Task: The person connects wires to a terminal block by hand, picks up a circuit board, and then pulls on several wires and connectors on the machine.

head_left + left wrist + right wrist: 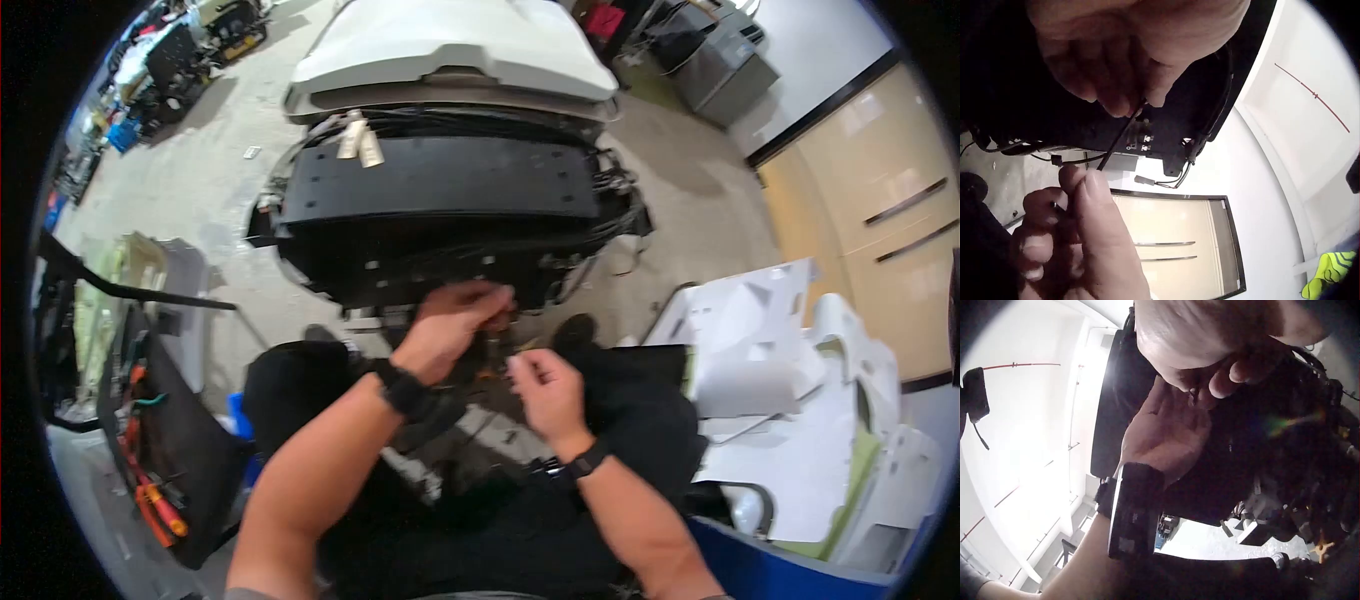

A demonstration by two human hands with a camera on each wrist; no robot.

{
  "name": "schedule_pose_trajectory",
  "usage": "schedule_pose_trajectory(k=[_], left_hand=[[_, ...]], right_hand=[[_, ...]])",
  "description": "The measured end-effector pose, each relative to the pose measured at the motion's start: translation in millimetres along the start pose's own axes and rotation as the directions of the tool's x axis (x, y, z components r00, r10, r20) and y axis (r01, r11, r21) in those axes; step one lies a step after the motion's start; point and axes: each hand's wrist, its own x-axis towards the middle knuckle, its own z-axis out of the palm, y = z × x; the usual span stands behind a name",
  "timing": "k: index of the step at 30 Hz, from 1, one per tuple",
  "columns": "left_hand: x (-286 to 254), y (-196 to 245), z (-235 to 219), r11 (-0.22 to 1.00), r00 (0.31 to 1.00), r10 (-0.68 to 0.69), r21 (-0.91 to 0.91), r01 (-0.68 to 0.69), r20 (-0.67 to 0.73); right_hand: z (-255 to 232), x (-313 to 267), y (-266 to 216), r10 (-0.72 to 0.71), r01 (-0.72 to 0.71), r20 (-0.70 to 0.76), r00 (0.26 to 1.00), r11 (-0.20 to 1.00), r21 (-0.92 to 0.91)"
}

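A thin black strip [1119, 140] runs straight between my two hands in the left wrist view. My left hand [455, 325] pinches its upper end between thumb and fingertips, close to the front of a black machine housing [440, 180]. Lower and to the right, my right hand [552, 395] grips the other end between thumb and curled fingers. The right wrist view has the right hand [1210, 344] in front of the left palm [1169, 434], covering most of the strip. Cables with connectors [1188, 153] hang along the housing's edge.
A white cover [450, 60] stands behind the housing. White panels [760, 370] are stacked at the right above a blue bin [780, 560]. To the left, a dark tool bag [185, 440] holds orange-handled tools [160, 510]. Two paper tags [360, 142] hang on the housing.
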Motion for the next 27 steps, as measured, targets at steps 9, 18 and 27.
schedule_pose_trajectory(k=[9, 18, 27], left_hand=[[-41.2, 9.7, 8.2, 0.996, 0.998, 0.061, -0.059, -0.061, 0.007], [-116.5, 66.8, -3.8, 0.955, 0.936, 0.255, -0.087, -0.283, -0.241], [-251.1, 169.6, -67.0, 0.707, 0.758, 0.631, -0.278, -0.650, -0.167]], right_hand=[[-4.4, -9.1, -9.2, -0.197, 0.197, -0.011, 0.980, 0.980, -0.019], [4.1, -16.1, -24.3, -0.153, 0.138, 0.119, 0.981, 0.983, 0.123], [35.2, -18.7, -29.2, -0.250, 0.236, 0.233, 0.940, 0.968, 0.085]])
